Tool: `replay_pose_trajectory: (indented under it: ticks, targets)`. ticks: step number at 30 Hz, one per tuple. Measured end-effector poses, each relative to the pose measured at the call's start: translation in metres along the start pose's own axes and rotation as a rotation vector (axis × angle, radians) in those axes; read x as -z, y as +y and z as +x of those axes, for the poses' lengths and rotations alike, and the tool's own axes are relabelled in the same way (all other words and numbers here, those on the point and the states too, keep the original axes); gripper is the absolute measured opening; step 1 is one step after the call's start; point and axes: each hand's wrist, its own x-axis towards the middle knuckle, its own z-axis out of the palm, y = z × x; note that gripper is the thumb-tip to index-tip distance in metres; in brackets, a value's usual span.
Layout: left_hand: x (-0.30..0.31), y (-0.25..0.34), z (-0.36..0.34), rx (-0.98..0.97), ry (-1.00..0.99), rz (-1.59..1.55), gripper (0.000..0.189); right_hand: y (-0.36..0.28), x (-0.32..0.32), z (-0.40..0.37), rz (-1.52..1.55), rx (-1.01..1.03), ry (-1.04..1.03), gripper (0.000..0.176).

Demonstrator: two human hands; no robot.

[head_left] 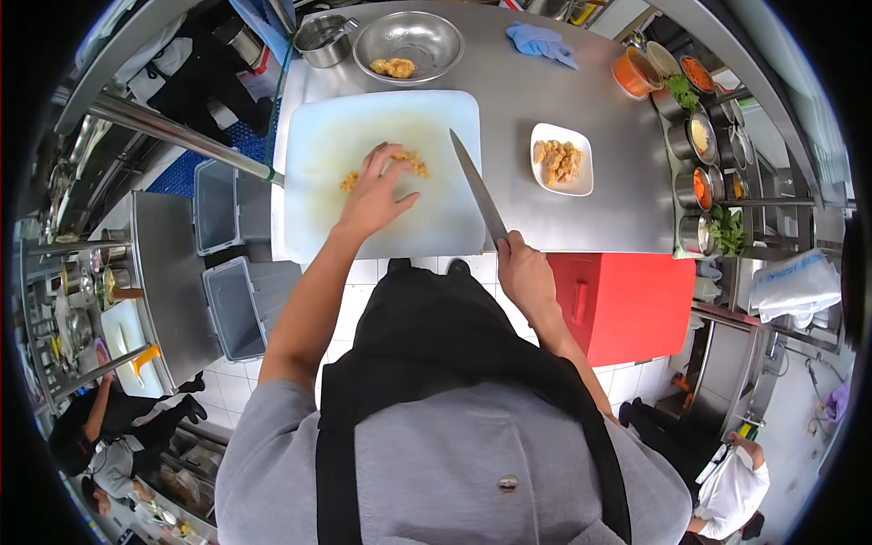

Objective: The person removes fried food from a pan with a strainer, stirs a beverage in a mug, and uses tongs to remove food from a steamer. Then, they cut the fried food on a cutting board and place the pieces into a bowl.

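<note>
My right hand [527,277] is closed round the handle of a long kitchen knife [479,186], its blade angled up and left along the right edge of the white cutting board [427,227]. My left hand [373,195] is over the board with its fingers bent and apart, thumb pointing right. Right at its fingertips lie small chopped golden-brown pieces [413,163], partly hidden by the fingers. To the right stands a white square bowl [575,187] holding chunks of the same golden-brown food [557,162].
Behind the board are a metal colander [440,54] with a fried piece [392,68] inside and a steel pot [322,50]. A blue cloth or glove [542,43] lies at the back. Ingredient containers [699,136] line the right. A red box [627,309] is below the counter; people work nearby.
</note>
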Motion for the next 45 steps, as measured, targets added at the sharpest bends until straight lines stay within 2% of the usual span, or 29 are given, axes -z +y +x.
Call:
replay_pose_trajectory:
  ticks: [2,4,5,7,8,10,13,19,22,25,29,32,37,40,42,44,45]
  targets:
    - [0.012,0.002,-0.009,0.028,-0.015,0.034,0.039,0.0,0.001,0.004,-0.009,0.038,-0.008,0.025]
    - [0.021,0.003,-0.017,0.253,-0.05,-0.183,0.033,-0.002,-0.001,0.011,-0.018,0.082,-0.017,0.025]
    - [0.025,0.003,-0.017,0.259,-0.047,-0.184,0.033,-0.004,-0.003,0.016,-0.046,0.138,-0.011,0.025]
    - [0.031,0.001,-0.014,0.396,0.003,-0.257,0.027,-0.014,-0.007,0.025,-0.078,0.197,-0.007,0.025]
    - [0.029,-0.003,-0.011,0.398,0.008,-0.26,0.027,-0.022,-0.009,0.029,-0.13,0.252,-0.005,0.025]
    - [0.023,-0.01,-0.005,0.201,0.127,-0.112,0.023,-0.036,-0.013,0.039,-0.197,0.336,-0.028,0.021]
    - [0.013,-0.019,0.007,0.11,0.046,-0.05,0.023,-0.051,-0.008,0.042,-0.307,0.355,-0.083,0.018]
    - [0.008,-0.026,0.015,0.122,-0.022,-0.034,0.012,-0.059,0.04,0.03,-0.425,0.317,-0.303,0.016]
    - [0.005,-0.03,0.014,0.101,0.001,-0.044,0.012,-0.053,-0.019,0.072,-0.294,0.347,-0.23,0.017]
    - [0.004,-0.03,0.01,0.117,0.017,-0.047,0.013,-0.078,-0.04,0.102,-0.276,0.336,-0.21,0.019]
    - [0.015,-0.021,0.007,0.168,0.058,-0.081,0.014,-0.094,-0.007,0.094,-0.362,0.351,-0.201,0.017]
    - [0.019,-0.016,-0.001,0.22,0.067,0.015,0.014,-0.097,0.019,0.063,-0.349,0.322,-0.221,0.017]
    - [0.004,-0.029,-0.002,0.252,0.074,-0.08,0.01,-0.09,0.049,0.037,-0.439,0.319,-0.363,0.018]
    - [0.005,-0.029,-0.002,0.259,0.079,-0.086,0.008,-0.084,0.009,0.063,-0.349,0.338,-0.323,0.02]
    - [0.003,-0.031,-0.003,0.285,0.059,-0.134,0.008,-0.075,-0.049,0.1,-0.308,0.366,-0.256,0.025]
    - [0.009,-0.033,-0.003,0.312,0.06,-0.166,0.009,-0.093,-0.05,0.116,-0.305,0.379,-0.232,0.026]
    - [0.01,-0.031,-0.006,0.246,0.092,-0.118,0.01,-0.097,-0.051,0.115,-0.297,0.372,-0.215,0.027]
